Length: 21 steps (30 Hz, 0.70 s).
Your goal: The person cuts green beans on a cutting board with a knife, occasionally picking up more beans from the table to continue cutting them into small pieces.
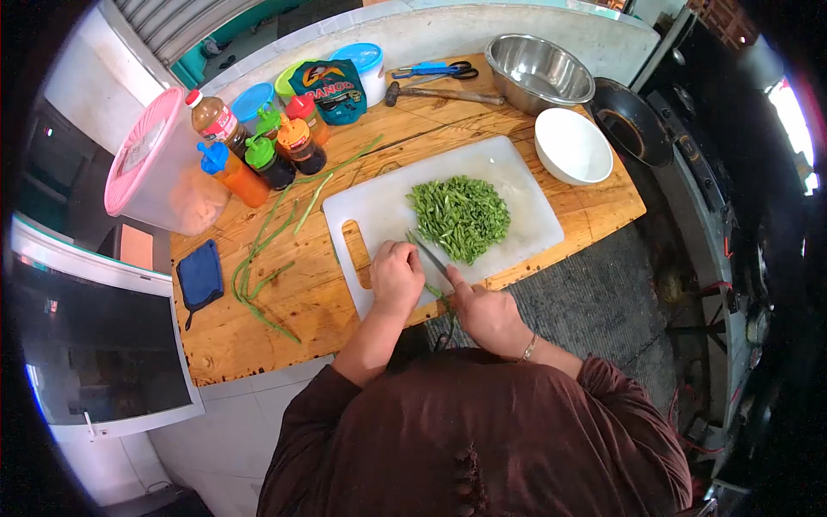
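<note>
A white cutting board [366, 207] with a handle slot lies near the table's front edge. On it is a heap of finely chopped green beans [461, 217]. My right hand [489, 317] is closed around a knife [431, 256], its blade pointing up and left between the heap and my other hand. With curled fingers, my left hand [396, 276] presses on the board left of the blade; a bit of green shows at its fingertips, mostly hidden. A green stem [436, 292] crosses the board's front edge between my hands. Several long green beans [244, 274] lie loose on the left.
The wooden table [284, 314] bears sauce bottles [234, 175], a pink-lidded tub [142, 164], a blue pouch [200, 274], a hammer [444, 94] and scissors [461, 70]. A steel bowl [541, 73] and white bowl [573, 146] stand back right, near a black pan [633, 121].
</note>
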Each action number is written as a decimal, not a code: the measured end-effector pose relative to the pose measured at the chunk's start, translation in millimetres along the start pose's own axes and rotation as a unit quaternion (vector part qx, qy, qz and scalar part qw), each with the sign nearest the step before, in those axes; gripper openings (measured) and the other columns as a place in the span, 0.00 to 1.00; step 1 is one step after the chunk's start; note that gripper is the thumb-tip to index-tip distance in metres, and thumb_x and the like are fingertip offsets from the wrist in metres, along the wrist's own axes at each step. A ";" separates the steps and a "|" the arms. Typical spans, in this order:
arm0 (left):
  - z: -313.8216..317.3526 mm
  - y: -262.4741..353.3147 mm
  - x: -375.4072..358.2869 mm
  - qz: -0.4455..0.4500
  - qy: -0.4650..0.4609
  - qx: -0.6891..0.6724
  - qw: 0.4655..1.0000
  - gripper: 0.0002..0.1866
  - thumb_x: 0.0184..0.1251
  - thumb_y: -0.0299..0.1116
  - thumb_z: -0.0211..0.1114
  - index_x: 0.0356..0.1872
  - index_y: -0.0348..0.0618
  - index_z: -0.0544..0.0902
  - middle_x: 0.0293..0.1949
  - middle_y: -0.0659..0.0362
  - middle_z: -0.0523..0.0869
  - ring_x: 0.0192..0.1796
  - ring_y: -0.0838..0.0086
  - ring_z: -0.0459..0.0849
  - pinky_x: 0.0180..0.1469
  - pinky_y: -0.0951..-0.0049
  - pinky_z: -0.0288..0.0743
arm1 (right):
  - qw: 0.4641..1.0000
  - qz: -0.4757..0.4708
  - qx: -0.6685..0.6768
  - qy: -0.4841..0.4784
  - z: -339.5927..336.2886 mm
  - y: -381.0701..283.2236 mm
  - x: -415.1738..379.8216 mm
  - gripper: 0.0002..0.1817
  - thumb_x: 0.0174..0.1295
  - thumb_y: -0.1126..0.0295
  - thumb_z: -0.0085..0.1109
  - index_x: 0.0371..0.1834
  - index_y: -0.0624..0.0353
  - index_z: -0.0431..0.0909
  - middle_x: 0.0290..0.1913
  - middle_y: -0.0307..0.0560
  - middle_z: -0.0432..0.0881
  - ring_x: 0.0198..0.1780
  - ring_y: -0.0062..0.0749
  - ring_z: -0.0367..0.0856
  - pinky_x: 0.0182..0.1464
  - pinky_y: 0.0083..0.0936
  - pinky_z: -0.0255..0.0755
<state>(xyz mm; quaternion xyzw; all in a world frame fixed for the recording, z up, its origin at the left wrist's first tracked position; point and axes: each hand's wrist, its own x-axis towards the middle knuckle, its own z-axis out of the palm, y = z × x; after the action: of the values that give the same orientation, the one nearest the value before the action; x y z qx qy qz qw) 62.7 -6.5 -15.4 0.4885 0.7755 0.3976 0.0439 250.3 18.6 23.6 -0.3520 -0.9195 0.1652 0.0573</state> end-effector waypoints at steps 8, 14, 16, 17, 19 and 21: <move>-4.4 5.2 -6.1 0.008 0.015 0.064 0.998 0.05 0.61 0.30 0.65 0.33 0.41 0.86 0.37 0.53 0.83 0.43 0.54 0.82 0.48 0.56 0.75 | 0.999 -0.043 -0.001 -0.001 -3.0 -2.7 6.4 0.32 0.65 0.64 0.56 0.74 0.56 0.64 0.28 0.52 0.82 0.25 0.47 0.84 0.27 0.41 0.78; -7.4 3.9 -4.3 0.040 0.010 0.072 0.997 0.05 0.61 0.29 0.64 0.34 0.40 0.86 0.37 0.53 0.82 0.43 0.55 0.82 0.48 0.57 0.75 | 0.998 -0.052 -0.019 0.020 4.2 -6.6 15.4 0.33 0.63 0.69 0.54 0.74 0.59 0.65 0.28 0.50 0.82 0.27 0.45 0.84 0.29 0.37 0.78; -9.5 4.7 -4.6 0.052 0.005 0.075 0.996 0.05 0.61 0.28 0.64 0.34 0.40 0.86 0.37 0.53 0.82 0.44 0.55 0.82 0.48 0.57 0.75 | 0.995 -0.074 -0.020 0.056 17.8 -7.5 30.8 0.34 0.61 0.70 0.54 0.74 0.60 0.65 0.29 0.50 0.83 0.27 0.44 0.85 0.30 0.37 0.79; -11.1 5.9 -5.3 0.059 0.002 0.076 0.995 0.05 0.60 0.28 0.64 0.34 0.40 0.86 0.37 0.53 0.81 0.44 0.55 0.82 0.48 0.57 0.75 | 0.993 -0.085 -0.020 0.075 21.1 -9.4 37.9 0.34 0.60 0.70 0.54 0.74 0.60 0.65 0.29 0.50 0.83 0.28 0.44 0.85 0.31 0.37 0.79; -17.0 11.5 -6.1 0.069 -0.022 0.093 0.993 0.05 0.60 0.28 0.65 0.34 0.40 0.86 0.37 0.53 0.81 0.44 0.55 0.81 0.48 0.57 0.75 | 0.995 -0.076 -0.017 0.070 18.9 -15.9 50.5 0.35 0.59 0.70 0.55 0.73 0.61 0.65 0.29 0.50 0.83 0.28 0.43 0.85 0.31 0.37 0.79; -19.7 11.0 -9.5 0.068 -0.021 0.085 0.994 0.05 0.60 0.28 0.65 0.33 0.40 0.86 0.36 0.53 0.81 0.44 0.55 0.81 0.48 0.57 0.76 | 0.995 -0.074 -0.012 0.061 15.7 -19.7 49.0 0.35 0.58 0.71 0.55 0.73 0.61 0.65 0.30 0.51 0.83 0.28 0.43 0.85 0.31 0.38 0.79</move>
<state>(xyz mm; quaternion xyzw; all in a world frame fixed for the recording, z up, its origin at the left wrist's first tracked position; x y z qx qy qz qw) 66.6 -23.0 2.2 0.5501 0.7707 0.3215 -0.0083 197.9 33.3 15.0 -0.2932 -0.9397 0.1279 0.1210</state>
